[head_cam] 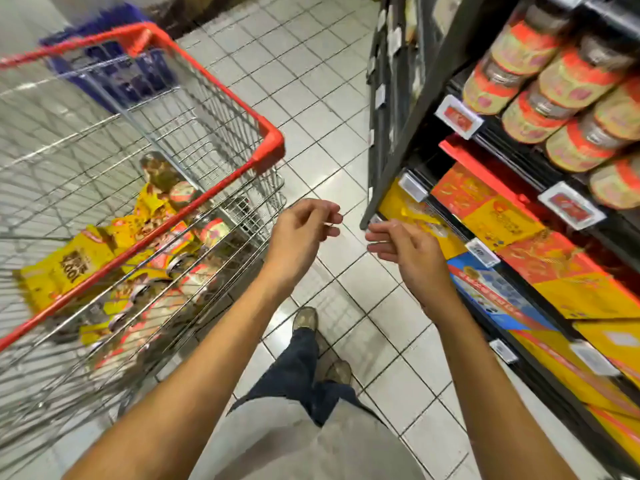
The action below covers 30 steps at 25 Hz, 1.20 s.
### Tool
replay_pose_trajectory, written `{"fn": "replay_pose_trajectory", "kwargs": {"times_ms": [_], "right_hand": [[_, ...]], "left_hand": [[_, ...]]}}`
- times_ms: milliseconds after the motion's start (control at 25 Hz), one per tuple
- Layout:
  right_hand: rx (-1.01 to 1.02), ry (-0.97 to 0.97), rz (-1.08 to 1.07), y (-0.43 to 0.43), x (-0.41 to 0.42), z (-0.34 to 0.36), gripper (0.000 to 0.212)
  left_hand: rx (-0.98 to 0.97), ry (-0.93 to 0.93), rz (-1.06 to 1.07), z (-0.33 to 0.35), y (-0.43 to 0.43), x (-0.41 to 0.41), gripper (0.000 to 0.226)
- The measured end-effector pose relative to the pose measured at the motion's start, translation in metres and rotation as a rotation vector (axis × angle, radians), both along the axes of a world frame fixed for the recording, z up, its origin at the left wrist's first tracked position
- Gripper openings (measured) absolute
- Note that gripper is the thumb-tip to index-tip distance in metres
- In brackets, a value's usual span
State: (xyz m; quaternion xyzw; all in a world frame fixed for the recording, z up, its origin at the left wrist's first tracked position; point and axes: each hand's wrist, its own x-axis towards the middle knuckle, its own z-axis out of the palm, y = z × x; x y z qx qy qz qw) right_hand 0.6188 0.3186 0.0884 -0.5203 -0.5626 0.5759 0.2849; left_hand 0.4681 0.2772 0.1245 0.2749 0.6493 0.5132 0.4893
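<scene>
Underfoot, pale grey square ceramic floor tiles (pixel 304 74) with dark grout lines, stretching from 6 o'clock to 12 o'clock. Soft white glare of overhead light on the glossy tile surface near the centre. From 1 to 5 o'clock, a tall dark grey metal shelving unit (pixel 420 98), tiers running away towards 12 o'clock. Along the tier fronts, small white plastic price-tag holders (pixel 459 116), two with red cards. At 3 o'clock, a bright red shelf-edge strip (pixel 485 169). At 11 o'clock, a blurred deep blue plastic crate (pixel 114 77); beyond it, a pale blurred surface, too smeared to identify.
</scene>
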Motion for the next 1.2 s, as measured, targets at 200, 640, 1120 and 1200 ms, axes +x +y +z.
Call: {"fn": "replay_pose_trajectory", "kwargs": {"times_ms": [200, 640, 1120, 1200], "right_hand": [[0.04, 0.127, 0.29, -0.051, -0.084, 0.034, 0.028], [0.037, 0.058, 0.731, -0.129, -0.331, 0.029, 0.03], [-0.188, -0.903, 1.122, -0.106, -0.497, -0.16, 0.035], [-0.293, -0.922, 1.164, -0.122, -0.493, -0.194, 0.035]], "left_hand": [[0.023, -0.099, 0.324, 0.019, -0.112, -0.054, 0.019], [0.023, -0.05, 0.651, 0.02, -0.238, -0.264, 0.023], [-0.68, -0.331, 0.658, -0.149, -0.288, -0.432, 0.032], [-0.73, -0.375, 0.721, -0.185, -0.295, -0.425, 0.023]]}}
